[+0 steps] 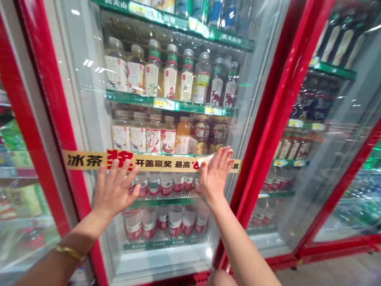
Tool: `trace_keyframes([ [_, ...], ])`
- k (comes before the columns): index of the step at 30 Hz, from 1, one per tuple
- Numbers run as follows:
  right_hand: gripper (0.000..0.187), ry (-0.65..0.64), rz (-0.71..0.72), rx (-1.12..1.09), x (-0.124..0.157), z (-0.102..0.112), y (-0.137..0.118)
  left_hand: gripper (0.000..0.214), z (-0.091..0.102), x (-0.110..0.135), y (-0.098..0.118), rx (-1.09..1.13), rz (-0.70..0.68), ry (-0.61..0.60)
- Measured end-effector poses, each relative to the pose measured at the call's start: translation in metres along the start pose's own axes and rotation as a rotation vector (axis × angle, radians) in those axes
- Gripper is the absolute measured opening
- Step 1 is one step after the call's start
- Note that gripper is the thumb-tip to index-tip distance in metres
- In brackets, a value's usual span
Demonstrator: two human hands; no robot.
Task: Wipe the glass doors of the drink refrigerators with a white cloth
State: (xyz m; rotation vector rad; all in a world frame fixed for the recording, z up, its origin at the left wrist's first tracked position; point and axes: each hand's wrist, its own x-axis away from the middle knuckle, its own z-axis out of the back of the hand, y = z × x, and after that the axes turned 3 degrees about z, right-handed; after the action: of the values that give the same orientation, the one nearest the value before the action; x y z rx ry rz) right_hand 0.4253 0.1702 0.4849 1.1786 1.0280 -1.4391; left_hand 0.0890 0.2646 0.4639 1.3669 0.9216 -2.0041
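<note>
A yellow banner strip (160,163) with black and red Chinese characters runs across the glass door (89,119) of a red-framed drinks cooler. My left hand (114,188) is open with its fingers spread, at the strip's left part; whether it touches the glass I cannot tell. My right hand (216,174) is at the strip's right part, with a white cloth or tissue (206,159) between thumb and fingers, against the strip. Some of the lettering is hidden behind that hand and the white piece. A gold-coloured bracelet (69,252) is on my left wrist.
Behind the glass, shelves hold tea bottles (153,71), an orange drink bottle (183,135), dark cans (218,135) and red-labelled water bottles (175,220). A red door frame (258,131) separates this cooler from another on the right. More goods (20,147) show behind glass at left.
</note>
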Motion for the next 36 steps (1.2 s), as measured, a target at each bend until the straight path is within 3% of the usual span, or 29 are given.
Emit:
trace_keyframes([
  [2,0.088,-0.052,0.184,-0.081,0.001,-0.007,-0.040,0.094,-0.003,0.000,-0.001,-0.033,-0.010,0.009],
  [4,0.082,-0.097,0.498,-0.165,0.018,-0.006,-0.069,0.094,-0.004,0.001,-0.001,-0.046,-0.020,0.003],
  [7,0.066,-0.138,0.821,-0.235,0.043,0.003,-0.062,0.093,-0.002,0.010,0.000,-0.067,0.000,-0.007],
  [9,0.063,-0.142,0.790,-0.211,0.039,0.008,-0.043,0.091,-0.002,0.020,0.000,-0.080,0.035,0.012],
  [11,0.069,-0.124,0.578,-0.131,0.019,0.007,-0.037,0.091,-0.004,0.029,-0.001,-0.082,0.057,0.042],
  [13,0.073,-0.094,0.399,-0.056,-0.004,0.003,-0.053,0.092,-0.006,0.036,-0.003,-0.078,0.057,0.052],
  [14,0.074,-0.086,0.401,-0.045,-0.013,0.001,-0.068,0.092,-0.007,0.038,-0.003,-0.077,0.054,0.051],
  [17,0.065,-0.091,0.723,-0.108,-0.014,0.001,-0.109,0.092,-0.007,0.038,-0.005,-0.076,0.042,0.039],
  [19,0.058,-0.101,0.880,-0.140,0.001,0.007,-0.111,0.091,-0.006,0.037,-0.006,-0.074,0.038,0.037],
  [20,0.056,-0.099,0.881,-0.137,0.009,0.011,-0.101,0.091,-0.006,0.037,-0.005,-0.073,0.038,0.039],
  [23,0.071,-0.054,0.714,-0.092,0.014,0.018,-0.038,0.091,-0.007,0.036,-0.004,-0.069,0.042,0.048],
  [25,0.083,-0.009,0.467,-0.037,-0.002,0.017,0.005,0.090,-0.008,0.036,-0.003,-0.063,0.044,0.058],
  [27,0.085,0.028,0.158,0.012,-0.024,0.011,0.024,0.089,-0.009,0.036,-0.003,-0.056,0.048,0.071],
  [28,0.083,0.044,0.028,0.027,-0.032,0.008,0.020,0.089,-0.009,0.036,-0.003,-0.053,0.050,0.076],
  [30,0.081,0.065,-0.073,0.023,-0.037,-0.001,-0.013,0.089,-0.009,0.036,-0.003,-0.043,0.053,0.076],
  [34,0.087,0.043,0.313,-0.051,-0.007,-0.014,-0.126,0.092,-0.009,0.040,-0.008,-0.029,0.060,0.049],
  [36,0.081,-0.009,0.455,-0.089,0.011,-0.017,-0.161,0.095,-0.010,0.044,-0.012,-0.029,0.060,0.026],
])
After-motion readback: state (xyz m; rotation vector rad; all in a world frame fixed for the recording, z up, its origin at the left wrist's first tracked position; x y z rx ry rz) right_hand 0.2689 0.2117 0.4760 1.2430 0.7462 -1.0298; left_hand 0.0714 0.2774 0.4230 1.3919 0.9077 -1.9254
